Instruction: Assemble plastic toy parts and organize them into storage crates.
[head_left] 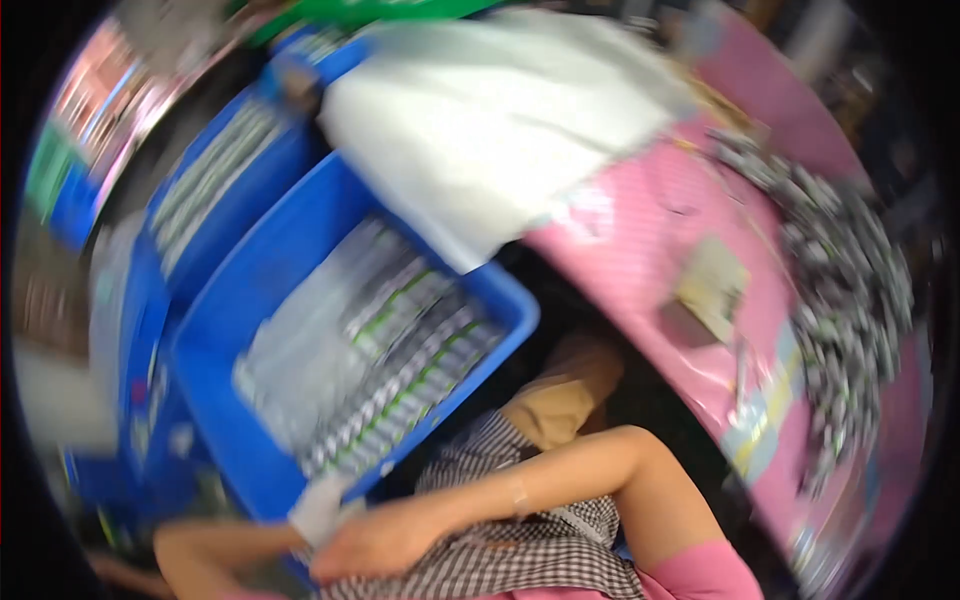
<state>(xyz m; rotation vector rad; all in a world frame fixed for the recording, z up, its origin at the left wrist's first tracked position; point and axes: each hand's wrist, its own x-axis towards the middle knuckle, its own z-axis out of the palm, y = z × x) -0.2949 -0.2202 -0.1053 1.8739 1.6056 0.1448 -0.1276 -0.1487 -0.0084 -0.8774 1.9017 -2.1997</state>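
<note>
My left hand (pixel 322 508) appears to wear a white glove and is at the near rim of a blue bin (pixel 228 400). Crossing in front of my body, my right hand (pixel 375 543) is bare and lies against the gloved one. Blur and overlap hide the fingers of both hands, so what they hold, if anything, cannot be made out. Inside the bin lie rows of small grey and dark parts with green bits (pixel 410 385), beside a translucent plastic sheet or bag (pixel 310 335).
A pink-covered table (pixel 650 210) stands at right, bearing a small open box (pixel 710 290) and a heap of grey and black parts (pixel 845 280). A white sheet (pixel 490 110) drapes over the table's far left part. Another blue bin (pixel 265 170) with rows of parts is beyond.
</note>
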